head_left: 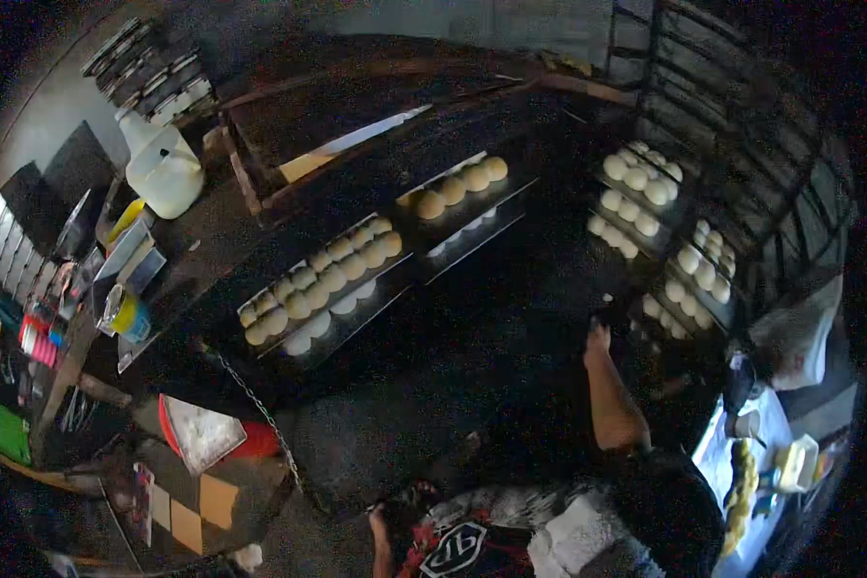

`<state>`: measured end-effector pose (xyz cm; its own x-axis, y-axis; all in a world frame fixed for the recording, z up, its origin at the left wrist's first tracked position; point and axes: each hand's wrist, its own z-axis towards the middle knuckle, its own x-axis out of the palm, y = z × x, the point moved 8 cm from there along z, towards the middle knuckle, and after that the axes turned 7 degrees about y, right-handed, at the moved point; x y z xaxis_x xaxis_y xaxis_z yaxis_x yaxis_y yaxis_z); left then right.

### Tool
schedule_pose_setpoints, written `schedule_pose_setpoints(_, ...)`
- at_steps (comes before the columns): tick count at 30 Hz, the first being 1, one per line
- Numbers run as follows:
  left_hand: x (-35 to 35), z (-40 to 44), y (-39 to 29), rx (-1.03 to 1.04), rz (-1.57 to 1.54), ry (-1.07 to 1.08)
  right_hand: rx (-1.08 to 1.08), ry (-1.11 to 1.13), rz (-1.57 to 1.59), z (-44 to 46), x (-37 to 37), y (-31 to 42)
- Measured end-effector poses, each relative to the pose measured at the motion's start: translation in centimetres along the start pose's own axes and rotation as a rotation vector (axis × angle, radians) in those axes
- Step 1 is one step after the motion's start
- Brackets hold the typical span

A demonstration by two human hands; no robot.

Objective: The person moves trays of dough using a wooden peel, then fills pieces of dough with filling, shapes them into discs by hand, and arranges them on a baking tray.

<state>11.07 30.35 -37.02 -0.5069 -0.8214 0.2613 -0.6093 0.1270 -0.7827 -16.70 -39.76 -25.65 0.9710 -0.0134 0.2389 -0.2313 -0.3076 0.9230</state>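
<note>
Right hand [598, 342]: our bare forearm reaches out toward the rack [653, 58]; the fingers run into shadow near its trays, and we cannot tell whether they are spread, pressed together or pinching anything.
Left hand [378, 517]: low, close by our shirt [453, 549]; its fingers are mostly dark, so we cannot tell how they stand or whether they hold anything.
Rack balls [638, 179]: we see pale rounds in rows on several levels, beyond the right fingers and to their right, the lower group nearest them.
Long trays [520, 191]: left of the right fingers and ahead of the left ones, well apart from both; they carry tan balls [332, 278] on the upper level and paler ones beneath.
Chain [262, 409]: slants down to the left of the left fingers.
Jug [169, 173]: whitish, far off to the left of the right fingers.
Lit table [715, 448]: right of the right fingers and nearer to us, with a lumpy yellow strip [742, 486] and a pale box [796, 464].
</note>
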Motion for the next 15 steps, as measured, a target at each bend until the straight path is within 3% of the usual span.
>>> schedule_pose_setpoints(3,-3.1,0.6,-3.5,0.103,-0.024,0.02,0.271,-0.03,-0.226,-8.2,-1.8,-3.3)
schedule_pose_setpoints(6,-5.1,2.6,-10.9,0.282,-0.048,0.069,-0.312,0.547,-0.988,-14.7,9.1,-3.7)
schedule_pose_setpoints(7,-5.3,3.0,-14.1,0.355,-0.064,0.101,-0.292,0.7,-0.876,-17.1,12.3,-4.3)
schedule_pose_setpoints(10,-3.4,4.5,-23.5,0.54,-0.147,0.251,0.254,1.057,-0.216,-25.6,23.3,-3.6)
schedule_pose_setpoints(13,3.5,2.0,-32.1,0.555,-0.249,0.356,0.317,1.123,0.282,-34.5,31.2,4.4)
schedule_pose_setpoints(15,6.7,0.5,-36.2,0.55,-0.25,0.376,0.375,1.052,0.175,-32.9,33.2,2.1)
